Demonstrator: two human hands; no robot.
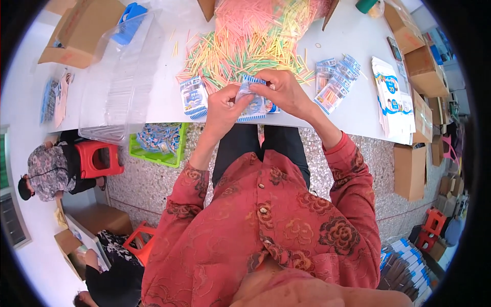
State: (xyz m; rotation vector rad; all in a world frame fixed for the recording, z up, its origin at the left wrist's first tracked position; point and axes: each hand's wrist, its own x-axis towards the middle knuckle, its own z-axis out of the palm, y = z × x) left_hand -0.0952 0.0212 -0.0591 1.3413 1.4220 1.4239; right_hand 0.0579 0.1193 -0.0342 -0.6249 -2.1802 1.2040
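Note:
Near the table's front edge, my left hand point(224, 111) and my right hand point(286, 93) pinch a small clear plastic packet point(252, 107) with blue-and-white striped ends. Both sets of fingers are closed at its upper part; whether its top is parted I cannot make out. Just left of my left hand lies a stack of similar flat packets point(193, 96). Beyond my hands spreads a heap of thin pastel sticks point(230, 53), pink, yellow and green. To the right of my right hand, several packets with sticks inside point(335, 87) lie overlapping.
A large clear plastic tray point(115, 82) stands at the left, beside an open cardboard box point(84, 30). A pile of white-and-blue printed bags point(391, 100) is at the right edge. Below the table sits a green crate point(177, 153) of packets. Two people sit at the left, near red stools point(99, 158).

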